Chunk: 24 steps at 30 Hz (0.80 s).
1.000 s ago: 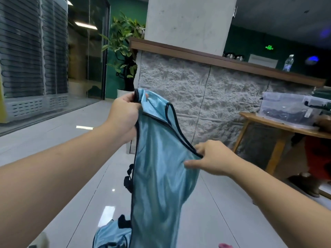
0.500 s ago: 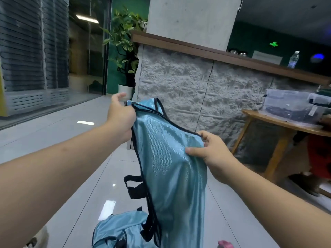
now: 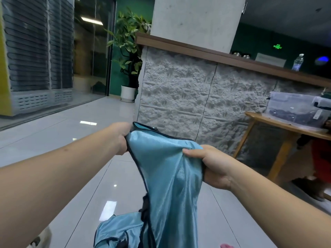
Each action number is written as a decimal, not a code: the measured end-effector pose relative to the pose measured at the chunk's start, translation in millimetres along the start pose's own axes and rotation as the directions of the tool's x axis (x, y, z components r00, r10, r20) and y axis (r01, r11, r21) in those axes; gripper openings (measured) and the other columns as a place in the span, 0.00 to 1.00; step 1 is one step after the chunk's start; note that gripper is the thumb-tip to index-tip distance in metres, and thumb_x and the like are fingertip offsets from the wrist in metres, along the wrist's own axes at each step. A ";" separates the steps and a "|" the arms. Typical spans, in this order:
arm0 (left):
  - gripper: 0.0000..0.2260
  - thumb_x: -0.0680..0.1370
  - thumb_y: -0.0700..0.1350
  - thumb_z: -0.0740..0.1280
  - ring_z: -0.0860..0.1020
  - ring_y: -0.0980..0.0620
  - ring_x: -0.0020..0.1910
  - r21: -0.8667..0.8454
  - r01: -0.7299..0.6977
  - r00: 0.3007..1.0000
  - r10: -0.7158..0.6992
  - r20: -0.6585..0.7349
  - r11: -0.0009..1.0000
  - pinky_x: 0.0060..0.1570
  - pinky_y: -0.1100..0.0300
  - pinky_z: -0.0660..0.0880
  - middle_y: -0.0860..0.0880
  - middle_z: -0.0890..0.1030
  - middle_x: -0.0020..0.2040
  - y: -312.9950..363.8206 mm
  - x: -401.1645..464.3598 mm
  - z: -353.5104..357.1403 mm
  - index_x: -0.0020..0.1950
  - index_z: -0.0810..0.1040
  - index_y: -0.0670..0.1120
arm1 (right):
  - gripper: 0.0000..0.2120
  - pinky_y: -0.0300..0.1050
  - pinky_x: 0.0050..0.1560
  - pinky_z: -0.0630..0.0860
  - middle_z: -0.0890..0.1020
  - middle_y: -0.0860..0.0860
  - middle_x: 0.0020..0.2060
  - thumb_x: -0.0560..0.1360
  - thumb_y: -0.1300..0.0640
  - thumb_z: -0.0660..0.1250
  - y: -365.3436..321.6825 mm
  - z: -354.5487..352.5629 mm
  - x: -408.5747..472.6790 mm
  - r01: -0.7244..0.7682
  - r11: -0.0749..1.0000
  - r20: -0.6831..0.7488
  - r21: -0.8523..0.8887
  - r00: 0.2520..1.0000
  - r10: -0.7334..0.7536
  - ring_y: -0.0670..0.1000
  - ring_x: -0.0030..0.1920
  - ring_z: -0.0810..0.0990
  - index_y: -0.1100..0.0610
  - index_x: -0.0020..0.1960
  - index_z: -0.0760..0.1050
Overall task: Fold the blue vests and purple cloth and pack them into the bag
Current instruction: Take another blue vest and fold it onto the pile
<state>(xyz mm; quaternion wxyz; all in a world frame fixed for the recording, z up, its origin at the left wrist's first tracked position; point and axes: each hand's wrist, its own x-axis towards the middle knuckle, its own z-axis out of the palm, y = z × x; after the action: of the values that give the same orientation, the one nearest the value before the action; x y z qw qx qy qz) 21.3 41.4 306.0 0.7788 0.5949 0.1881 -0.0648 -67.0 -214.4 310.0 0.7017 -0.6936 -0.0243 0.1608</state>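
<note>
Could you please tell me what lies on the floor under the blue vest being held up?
Below the held vest, more blue fabric lies on the floor, partly covered by it. A pink scrap shows at the frame's edge.

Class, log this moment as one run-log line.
stage: folding | left hand: grips blue vest top edge | right hand: grips other side | second vest: below, unpacked

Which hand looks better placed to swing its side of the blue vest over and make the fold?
Probably the right hand: it grips the blue vest lower and nearer; the left hand anchors the higher corner.
</note>
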 end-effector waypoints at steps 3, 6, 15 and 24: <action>0.07 0.81 0.38 0.67 0.84 0.46 0.28 -0.119 -0.033 0.996 0.042 0.080 0.992 0.26 0.49 0.82 0.44 0.86 0.37 -0.4 -2.6 1.5 0.53 0.84 0.40 | 0.13 0.53 0.57 0.84 0.86 0.61 0.58 0.83 0.61 0.65 -5.5 7.5 -2.6 0.025 0.994 -0.020 0.104 1.000 -0.023 0.58 0.56 0.87 0.65 0.64 0.81; 0.23 0.86 0.55 0.58 0.87 0.39 0.43 -0.438 -0.021 0.965 0.133 0.227 0.899 0.36 0.45 0.84 0.36 0.87 0.48 -14.0 -8.4 6.6 0.59 0.80 0.35 | 0.14 0.54 0.56 0.83 0.87 0.61 0.57 0.84 0.60 0.64 -13.3 14.7 -3.0 0.079 0.973 -0.065 0.217 0.996 -0.067 0.58 0.54 0.87 0.65 0.65 0.80; 0.48 0.63 0.83 0.60 0.86 0.41 0.48 0.209 0.060 0.796 -0.173 0.580 0.976 0.52 0.49 0.83 0.39 0.86 0.51 -75.6 -28.6 13.8 0.52 0.87 0.40 | 0.15 0.54 0.47 0.85 0.87 0.63 0.55 0.84 0.57 0.66 -22.5 10.9 5.7 0.146 0.932 -0.232 0.333 0.970 -0.069 0.61 0.53 0.88 0.67 0.64 0.78; 0.09 0.76 0.36 0.74 0.86 0.45 0.45 0.405 -0.344 0.739 -0.021 0.673 0.847 0.39 0.60 0.81 0.42 0.86 0.51 -51.2 -29.1 18.9 0.56 0.82 0.41 | 0.08 0.60 0.47 0.83 0.87 0.65 0.47 0.83 0.61 0.67 -17.0 -16.7 8.5 0.111 0.944 -0.351 0.309 0.937 0.004 0.62 0.47 0.88 0.67 0.55 0.77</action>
<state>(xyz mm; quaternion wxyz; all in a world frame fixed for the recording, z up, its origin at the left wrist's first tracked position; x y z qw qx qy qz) -18.0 5.4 274.8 0.6134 0.7303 -0.1746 -0.2450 -51.3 -228.1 324.5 0.8036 -0.5852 0.1072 0.0185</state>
